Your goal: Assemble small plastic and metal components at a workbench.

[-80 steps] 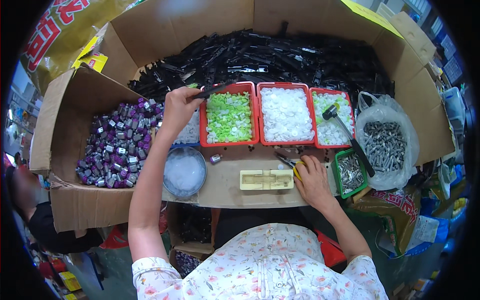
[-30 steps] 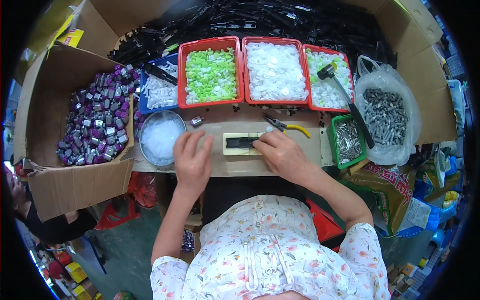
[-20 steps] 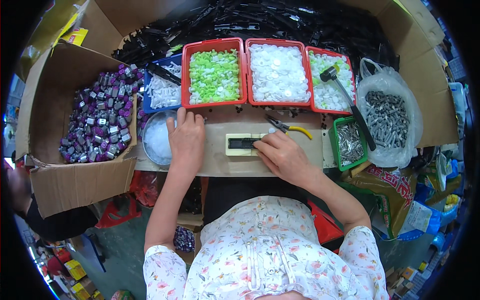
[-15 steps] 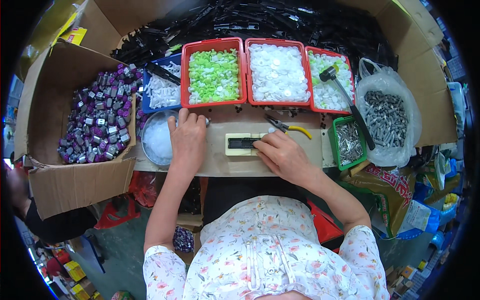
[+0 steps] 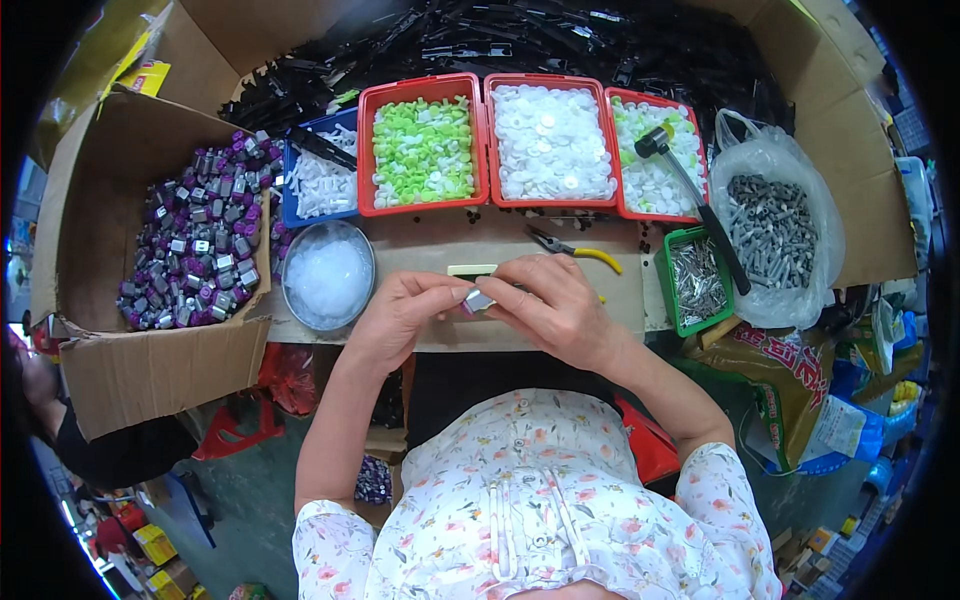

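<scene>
Both hands meet over the front middle of the table. My left hand [image 5: 398, 308] is closed, its thumb and fingertips pinching a small silver-and-purple motor [image 5: 476, 300]. From the other side my right hand [image 5: 562, 305] is closed too, with its fingertips on the same motor. Just behind the fingers lies a cream block [image 5: 470, 270], mostly covered by my hands; what sits in it is hidden. Left of my left hand stands a round metal dish [image 5: 370, 277] holding a whitish, translucent substance.
Similar motors [image 5: 195, 235] fill a cardboard box at left. Behind stand a blue tray [image 5: 290, 190] and red trays [image 5: 425, 210] of green and white plastic parts. At right are yellow-handled pliers [image 5: 590, 257], a hammer [image 5: 715, 235], a green basket [image 5: 680, 325] of metal pins and a plastic bag [image 5: 815, 200].
My left hand has come from the dish toward the middle, and the motor now shows between both hands. My right hand has shifted slightly, covering most of the block.
</scene>
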`<state>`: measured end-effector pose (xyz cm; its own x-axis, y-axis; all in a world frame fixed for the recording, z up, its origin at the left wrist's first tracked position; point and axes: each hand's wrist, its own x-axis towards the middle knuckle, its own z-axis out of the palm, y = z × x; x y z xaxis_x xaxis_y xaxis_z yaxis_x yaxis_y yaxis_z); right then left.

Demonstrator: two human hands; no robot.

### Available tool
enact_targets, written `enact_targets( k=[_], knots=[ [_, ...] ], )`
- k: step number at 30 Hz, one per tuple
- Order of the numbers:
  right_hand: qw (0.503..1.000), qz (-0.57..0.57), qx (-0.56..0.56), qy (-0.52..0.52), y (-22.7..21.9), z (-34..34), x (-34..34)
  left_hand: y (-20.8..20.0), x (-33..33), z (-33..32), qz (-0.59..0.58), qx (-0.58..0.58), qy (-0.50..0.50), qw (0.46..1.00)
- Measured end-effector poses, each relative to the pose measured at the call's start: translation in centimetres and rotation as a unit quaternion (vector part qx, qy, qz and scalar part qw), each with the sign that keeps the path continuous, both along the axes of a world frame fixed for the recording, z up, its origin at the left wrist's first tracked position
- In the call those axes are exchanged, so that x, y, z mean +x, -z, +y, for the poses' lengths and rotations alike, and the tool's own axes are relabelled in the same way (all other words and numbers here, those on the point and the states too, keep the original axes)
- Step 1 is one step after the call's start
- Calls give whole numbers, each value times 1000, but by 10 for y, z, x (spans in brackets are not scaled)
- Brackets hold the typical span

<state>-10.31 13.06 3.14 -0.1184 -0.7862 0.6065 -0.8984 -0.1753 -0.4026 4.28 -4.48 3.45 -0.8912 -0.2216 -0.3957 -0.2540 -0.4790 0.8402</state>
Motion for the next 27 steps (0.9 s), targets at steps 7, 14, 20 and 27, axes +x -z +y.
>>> enact_targets(
  k=[7,14,20,27],
  knots=[
    [998,-30,43,33,4,-3,2,5,5,2,-16,-143,-12,990],
    [988,-76,95,94,27,-19,11,-2,11,12,44,-496,-133,857],
    [986,-70,119,95,27,-25,12,14,14,17,90,-619,-119,771],
    [984,-95,125,89,27,-23,10,34,9,25,161,-699,-53,694]
  ],
)
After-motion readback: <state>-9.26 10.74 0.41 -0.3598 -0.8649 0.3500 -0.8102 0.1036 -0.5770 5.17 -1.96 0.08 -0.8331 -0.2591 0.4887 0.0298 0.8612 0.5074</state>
